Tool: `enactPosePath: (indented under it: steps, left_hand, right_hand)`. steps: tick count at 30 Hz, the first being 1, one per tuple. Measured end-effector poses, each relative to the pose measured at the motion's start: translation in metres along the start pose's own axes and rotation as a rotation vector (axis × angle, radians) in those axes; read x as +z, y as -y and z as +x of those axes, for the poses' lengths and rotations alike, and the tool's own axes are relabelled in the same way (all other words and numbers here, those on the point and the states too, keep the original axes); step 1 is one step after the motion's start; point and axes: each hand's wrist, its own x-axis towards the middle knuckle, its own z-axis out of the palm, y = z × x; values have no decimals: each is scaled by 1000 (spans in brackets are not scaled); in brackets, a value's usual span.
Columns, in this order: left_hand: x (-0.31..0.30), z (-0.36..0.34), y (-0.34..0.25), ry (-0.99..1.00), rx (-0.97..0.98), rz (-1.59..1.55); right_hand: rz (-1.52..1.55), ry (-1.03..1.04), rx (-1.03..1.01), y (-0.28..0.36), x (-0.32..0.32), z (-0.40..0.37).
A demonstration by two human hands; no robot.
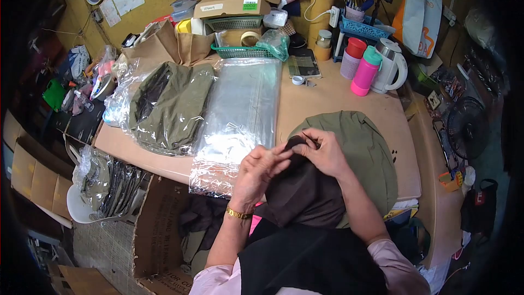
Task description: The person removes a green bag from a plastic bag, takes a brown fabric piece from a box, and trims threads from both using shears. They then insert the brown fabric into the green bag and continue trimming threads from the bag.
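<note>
My left hand (258,173) pinches the edge of a dark brown cloth (305,194) between thumb and fingers. Close beside it, my right hand (325,153) grips the same edge, with a small fold standing up between the two. The brown cloth looks like the lining of an olive-green fabric piece (367,158), which spreads rounded over the table's right side; its exact kind I cannot make out. To the left lies another olive-green fabric piece (183,112) in clear plastic. Between them is a stack of clear plastic bags (240,98).
A green basket (243,52) and an open cardboard box (237,1) stand at the back. A pink bottle (365,74) and a kettle (388,65) are back right. Below left are a white tub (82,207) of bagged items and a large carton (155,229).
</note>
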Motion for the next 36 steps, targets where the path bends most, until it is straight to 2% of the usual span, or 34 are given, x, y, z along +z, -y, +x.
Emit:
enactPosePath:
  steps: [1,2,3,5,7,8,9,11,12,13,15,17,19,20,21,23,25,26,27,29,30,31,32,36]
  left_hand:
    - [-21,0,-1,-98,70,-6]
    - [-38,3,-3,-195,145,-13]
    - [-47,10,-8,-554,221,177]
    - [-59,7,-29,-511,307,342]
    - [-43,12,-24,-405,355,721]
    - [-44,15,-16,-250,359,790]
    - [-23,17,-8,-231,389,760]
    - [-12,20,-3,-134,320,1045]
    - [-21,23,3,-114,237,934]
    - [-24,22,1,-112,237,931]
    - [-36,19,-9,-365,212,809]
    - [-71,18,-17,-509,416,838]
    - [-85,3,-39,-574,317,722]
    - [-70,5,-39,-605,396,813]
    - [-69,9,-35,-544,424,788]
    - [-42,16,-23,-429,599,1133]
    - [-31,20,-10,-240,648,1436]
    - [-16,19,-8,-136,529,1260]
    - [-16,17,-10,-139,524,1258]
    - [-21,15,-18,-32,71,1282]
    - [-18,12,-22,-80,160,1216]
    - [-22,8,-28,-109,57,1206]
    - [-31,4,-30,-123,48,1230]
    - [-82,-14,-30,-204,-104,1314]
  right_hand:
    - [60,226,151,-12,-5,2]
    - [29,124,149,-14,-3,2]
    - [27,123,148,-13,-3,1]
    - [53,41,143,-11,-3,0]
    - [73,58,134,-12,1,0]
    - [91,78,127,-12,4,-1]
    - [93,82,128,-11,6,-1]
    - [88,119,163,-6,8,-1]
    - [86,119,165,-7,6,0]
    - [64,64,119,-9,1,1]
    - [43,-48,89,-7,-10,5]
    - [93,-69,183,-1,-25,9]
    - [85,-57,176,0,-27,9]
    - [84,-45,166,1,-25,8]
    - [83,-30,157,2,-22,7]
    - [103,8,140,3,-18,7]
    - [119,46,120,2,-14,9]
    - [105,4,70,-1,-13,11]
    - [90,-40,20,-4,-12,12]
    - [119,-119,31,-7,-14,18]
    - [148,-202,44,-9,-16,19]
    - [177,-283,60,-11,-17,18]
    - [230,-323,66,-17,-13,17]
    - [196,-193,135,-96,8,-8]
